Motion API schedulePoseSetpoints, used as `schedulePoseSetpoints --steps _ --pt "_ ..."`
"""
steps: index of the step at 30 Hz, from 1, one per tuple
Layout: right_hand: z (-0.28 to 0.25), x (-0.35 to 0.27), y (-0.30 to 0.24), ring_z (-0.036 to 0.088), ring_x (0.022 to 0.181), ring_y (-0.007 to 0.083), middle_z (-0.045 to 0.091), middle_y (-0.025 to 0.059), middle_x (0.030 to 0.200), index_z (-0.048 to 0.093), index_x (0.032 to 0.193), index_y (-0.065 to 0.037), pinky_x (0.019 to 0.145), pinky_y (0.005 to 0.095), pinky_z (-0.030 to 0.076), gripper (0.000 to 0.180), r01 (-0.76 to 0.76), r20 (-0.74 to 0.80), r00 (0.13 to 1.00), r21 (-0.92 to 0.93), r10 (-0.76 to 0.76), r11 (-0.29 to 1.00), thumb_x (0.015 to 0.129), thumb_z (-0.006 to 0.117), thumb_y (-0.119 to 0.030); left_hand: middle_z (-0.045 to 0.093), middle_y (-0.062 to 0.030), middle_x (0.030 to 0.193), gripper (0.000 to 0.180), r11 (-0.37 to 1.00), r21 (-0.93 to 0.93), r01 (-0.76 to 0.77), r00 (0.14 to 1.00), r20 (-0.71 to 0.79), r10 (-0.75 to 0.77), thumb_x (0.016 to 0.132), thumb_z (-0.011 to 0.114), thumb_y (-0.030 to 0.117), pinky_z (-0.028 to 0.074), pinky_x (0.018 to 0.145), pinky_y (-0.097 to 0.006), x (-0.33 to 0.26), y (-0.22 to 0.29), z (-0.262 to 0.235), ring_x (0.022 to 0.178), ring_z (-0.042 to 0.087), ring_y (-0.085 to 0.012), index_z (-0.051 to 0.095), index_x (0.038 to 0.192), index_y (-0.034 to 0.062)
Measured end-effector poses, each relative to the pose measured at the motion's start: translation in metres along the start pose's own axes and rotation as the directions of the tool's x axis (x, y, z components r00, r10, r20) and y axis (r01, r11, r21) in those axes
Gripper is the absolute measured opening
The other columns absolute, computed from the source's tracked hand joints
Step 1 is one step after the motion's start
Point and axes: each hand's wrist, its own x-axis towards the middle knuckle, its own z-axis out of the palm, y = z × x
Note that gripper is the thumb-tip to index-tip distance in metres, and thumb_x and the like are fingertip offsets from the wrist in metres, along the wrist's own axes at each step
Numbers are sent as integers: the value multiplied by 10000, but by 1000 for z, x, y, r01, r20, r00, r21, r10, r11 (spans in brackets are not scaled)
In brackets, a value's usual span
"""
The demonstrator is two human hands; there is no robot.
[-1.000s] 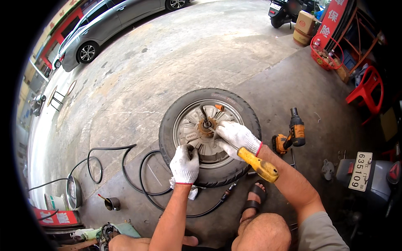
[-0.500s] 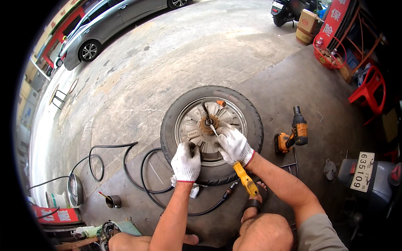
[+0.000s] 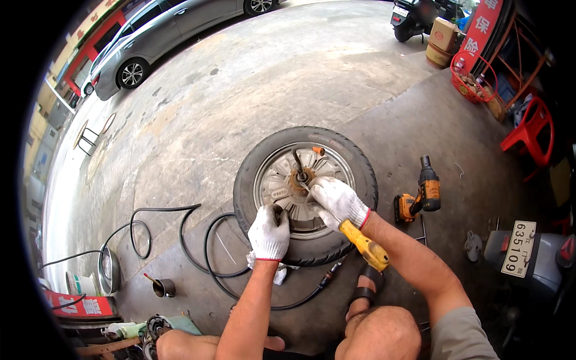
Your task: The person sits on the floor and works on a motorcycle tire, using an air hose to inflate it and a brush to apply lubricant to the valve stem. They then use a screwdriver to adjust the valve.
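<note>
A wheel with a black tyre [image 3: 249, 162] and a silver hub [image 3: 279, 174] lies flat on the ground before me. At its centre is a rusty brown ring [image 3: 294, 177] around an axle with a dark cable [image 3: 297, 161] rising from it. My right hand [image 3: 337, 199], in a white knit glove, is closed on a screwdriver [image 3: 366, 245]. Its yellow handle sticks out below my wrist, and its thin metal tip points at the ring. My left hand [image 3: 268, 234], gloved too, is curled over the wheel's near left side; anything in its fingers is hidden.
An orange and black cordless impact wrench [image 3: 428, 189] stands to the right of the wheel. A black hose [image 3: 207, 252] coils at the left, near a dark cup [image 3: 163, 288]. At far right are a red plastic chair [image 3: 531, 135] and a licence plate [image 3: 519, 248].
The screwdriver's handle has swung slightly right and down. My right hand has shifted a little right. My left hand stays nearly in place.
</note>
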Motion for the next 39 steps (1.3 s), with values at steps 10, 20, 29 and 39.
schedulePoseSetpoints --steps 10,20,29,39 --pt "24 4 -16 642 890 337 636 85 891 614 891 -105 874 426 499 223 -182 -287 932 151 219 972 722 759 -93 667 -138 833 156 1000 -10 18 1000 23 -18 852 742 154 526 679 -393 2 1 -2 715 670 -300 663 932 47" --pt "8 1 -12 639 810 366 614 152 861 623 914 -39 730 421 526 161 -268 -147 938 271 315 925 774 696 -7 656 -133 830 139 1000 -4 11 1000 20 -10 849 737 138 527 661 -389 0 -1 -1 706 668 -308 649 916 55" --pt "24 -22 -26 649 771 301 627 141 854 628 906 -29 689 370 533 135 -267 -358 829 420 429 867 812 674 56 664 -128 797 145 999 -46 0 1000 -1 0 857 745 141 525 658 -387 -1 -5 -1 683 665 -291 661 931 50" --pt "17 -1 -23 629 746 97 681 56 853 652 991 3 696 284 544 82 -312 -119 630 866 768 390 983 585 -44 668 -118 788 145 998 -44 44 999 13 -44 852 756 137 530 656 -370 0 1 -1 671 663 -274 657 920 55"
